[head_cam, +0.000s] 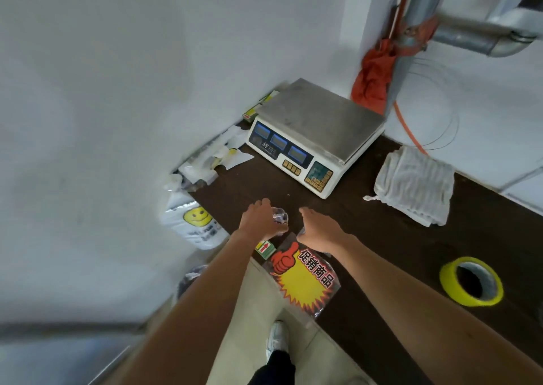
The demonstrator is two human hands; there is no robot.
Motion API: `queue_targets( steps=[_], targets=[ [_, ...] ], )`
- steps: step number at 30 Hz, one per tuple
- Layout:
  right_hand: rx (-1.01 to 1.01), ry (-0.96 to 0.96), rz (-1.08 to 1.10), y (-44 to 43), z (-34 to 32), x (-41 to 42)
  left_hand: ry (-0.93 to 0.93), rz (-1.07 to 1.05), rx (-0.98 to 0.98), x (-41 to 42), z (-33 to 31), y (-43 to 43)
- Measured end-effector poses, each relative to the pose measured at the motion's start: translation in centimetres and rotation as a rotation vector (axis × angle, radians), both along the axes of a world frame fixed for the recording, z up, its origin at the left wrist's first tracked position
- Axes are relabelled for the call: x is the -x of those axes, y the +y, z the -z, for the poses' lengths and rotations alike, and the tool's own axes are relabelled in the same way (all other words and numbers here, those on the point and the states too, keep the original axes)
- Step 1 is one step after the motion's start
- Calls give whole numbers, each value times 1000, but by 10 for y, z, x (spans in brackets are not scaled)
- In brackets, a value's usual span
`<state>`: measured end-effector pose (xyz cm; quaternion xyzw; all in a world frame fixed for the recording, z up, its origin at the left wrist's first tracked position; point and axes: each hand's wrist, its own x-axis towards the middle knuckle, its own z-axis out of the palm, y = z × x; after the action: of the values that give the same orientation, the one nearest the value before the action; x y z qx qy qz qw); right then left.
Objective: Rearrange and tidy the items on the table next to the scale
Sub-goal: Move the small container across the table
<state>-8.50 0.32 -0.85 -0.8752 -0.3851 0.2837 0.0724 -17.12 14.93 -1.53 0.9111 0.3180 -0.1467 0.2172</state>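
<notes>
An electronic scale [317, 126] with a steel pan stands at the back of the dark table [396, 252]. In front of it my left hand [260, 218] grips a small crumpled clear plastic item [280, 217] on the tabletop. My right hand [318, 230] hovers just to its right, fingers relaxed, above the top edge of a yellow and red promotional sign [304, 279] in a clear sleeve. A small green and red card [265, 249] lies at the table's near-left edge under my left wrist.
A folded white cloth [414, 186] lies right of the scale. A yellow tape roll [471, 281] sits at the near right. Papers and plastic packets [214, 157] pile up left of the scale against the wall. A smiley-face bag [195, 220] hangs below the table's left edge.
</notes>
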Motion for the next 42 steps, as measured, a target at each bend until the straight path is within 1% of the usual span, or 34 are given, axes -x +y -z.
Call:
queue_targets(
  steps=[3, 7, 15, 20, 27, 31, 34, 42],
  targets=[
    [17, 15, -4, 11, 5, 5, 8, 27, -30, 9, 9, 7],
    [24, 20, -13, 21, 10, 7, -7, 7, -15, 15, 16, 15],
    [-10, 43, -7, 31, 20, 14, -66, 22, -24, 23, 27, 22],
    [-35, 70, 46, 35, 23, 17, -90, 50, -57, 22, 34, 23],
    [-57, 101, 122, 35, 19, 12, -133, 33, -26, 11, 23, 23],
    [-59, 83, 174, 24, 11, 3, -163, 63, -1, -4, 13, 15],
    [-68, 73, 217, 7, 5, -7, -148, 123, 26, -20, 5, 2],
    [-79, 40, 356, -71, -8, -31, -167, 274, 102, -66, -6, -63]
  ],
)
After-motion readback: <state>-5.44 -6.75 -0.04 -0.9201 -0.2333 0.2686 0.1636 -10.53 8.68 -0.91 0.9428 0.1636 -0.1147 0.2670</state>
